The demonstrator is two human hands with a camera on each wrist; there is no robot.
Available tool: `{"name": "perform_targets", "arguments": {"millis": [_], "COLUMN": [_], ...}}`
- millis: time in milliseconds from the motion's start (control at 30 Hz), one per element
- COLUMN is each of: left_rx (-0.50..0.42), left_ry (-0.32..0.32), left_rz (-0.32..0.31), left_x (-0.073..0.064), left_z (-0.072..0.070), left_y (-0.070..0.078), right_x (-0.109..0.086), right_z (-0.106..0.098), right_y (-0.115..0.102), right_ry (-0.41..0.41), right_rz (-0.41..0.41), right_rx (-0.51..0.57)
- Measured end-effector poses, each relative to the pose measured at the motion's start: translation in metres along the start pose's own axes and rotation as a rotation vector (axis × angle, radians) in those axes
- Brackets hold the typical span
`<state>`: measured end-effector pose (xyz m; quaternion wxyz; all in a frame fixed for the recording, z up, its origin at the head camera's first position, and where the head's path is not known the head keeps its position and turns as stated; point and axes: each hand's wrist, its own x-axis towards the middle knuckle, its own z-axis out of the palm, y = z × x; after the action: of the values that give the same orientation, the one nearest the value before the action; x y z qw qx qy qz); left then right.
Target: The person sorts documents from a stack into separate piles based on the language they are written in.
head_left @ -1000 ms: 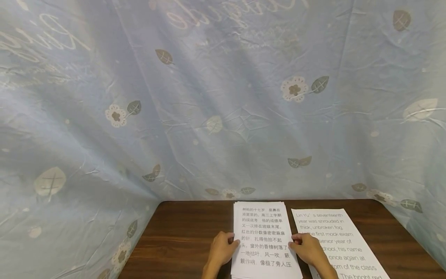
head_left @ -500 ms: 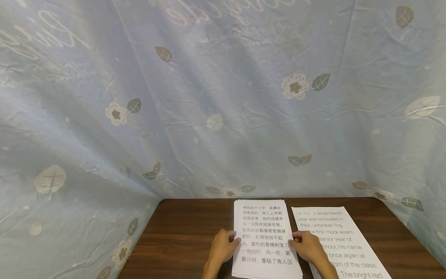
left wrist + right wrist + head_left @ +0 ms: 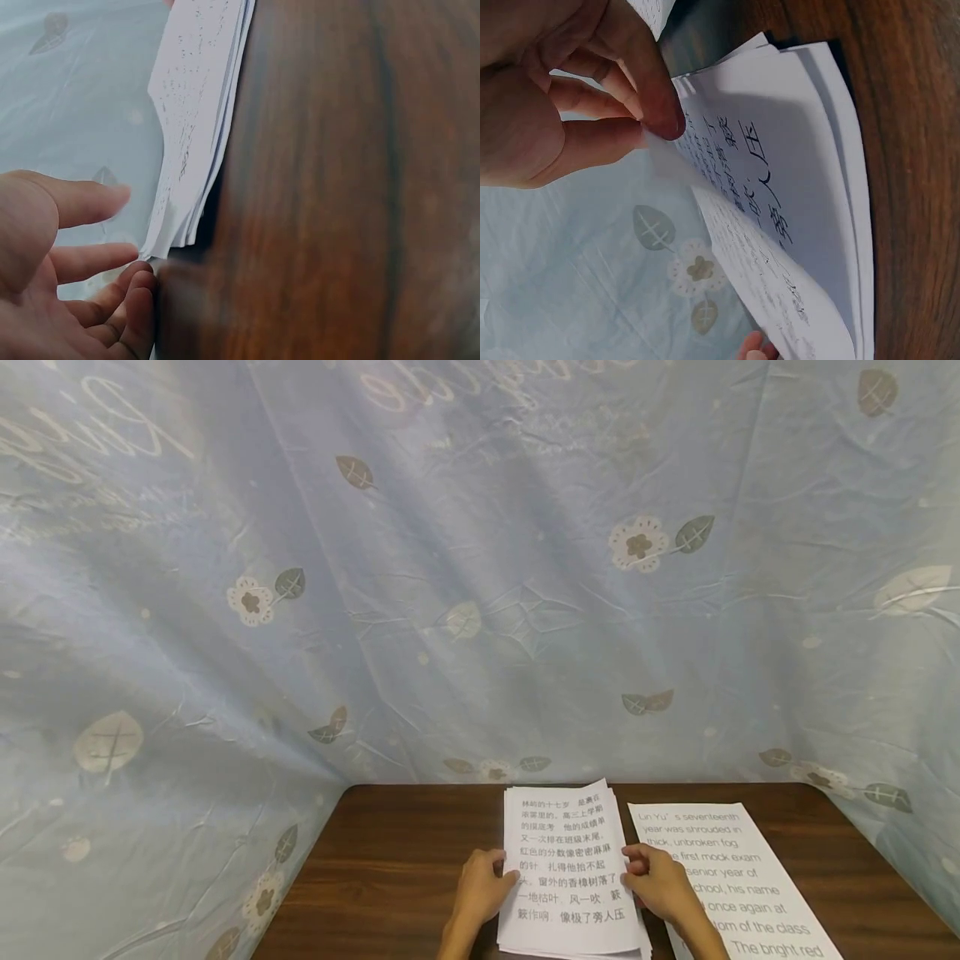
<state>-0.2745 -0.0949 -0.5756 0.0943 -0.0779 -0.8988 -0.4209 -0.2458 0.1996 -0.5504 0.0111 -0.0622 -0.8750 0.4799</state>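
Observation:
A stack of printed paper sheets (image 3: 566,935) with large Chinese characters lies between the hands in the head view. Its top sheet (image 3: 761,274) is lifted along the right side, bending away from a similar printed page (image 3: 802,127) below. Thumb and index finger of my right hand (image 3: 662,883) pinch that lifted sheet's right edge. On the opposite side, my left hand (image 3: 480,887) rests against the stack's left edge. The left wrist view shows its fingertips (image 3: 124,255) at the paper edge and the thumb (image 3: 90,201) held apart, the fingers loosely bent.
To the right lies a separate sheet with English text (image 3: 750,893), partly covered by the right hand and forearm. Both rest on a dark wood table (image 3: 390,868). A pale blue patterned cloth (image 3: 480,610) hangs behind and at the sides.
The right hand has raised the right edge of the top sheet, whose upper right corner now sticks up above the stack. The left hand has barely moved.

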Motion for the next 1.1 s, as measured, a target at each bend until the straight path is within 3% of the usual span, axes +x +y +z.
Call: {"name": "perform_targets", "arguments": {"millis": [533, 733, 1100], "left_rx": [-0.052, -0.089, -0.161], "left_ry": [-0.021, -0.009, 0.041], "left_rz": [-0.02, -0.025, -0.047], "left_x": [0.005, 0.007, 0.009], "left_z": [-0.005, -0.008, -0.017], "left_y": [-0.006, -0.009, -0.014], "right_x": [0.001, 0.003, 0.002], "right_z": [-0.011, -0.012, 0.008], "right_y": [0.009, 0.012, 0.007], "right_ry": [-0.069, -0.109, -0.064], "right_rz": [0.043, 0.032, 0.06], "right_rx": [0.348, 0.39, 0.406]}}
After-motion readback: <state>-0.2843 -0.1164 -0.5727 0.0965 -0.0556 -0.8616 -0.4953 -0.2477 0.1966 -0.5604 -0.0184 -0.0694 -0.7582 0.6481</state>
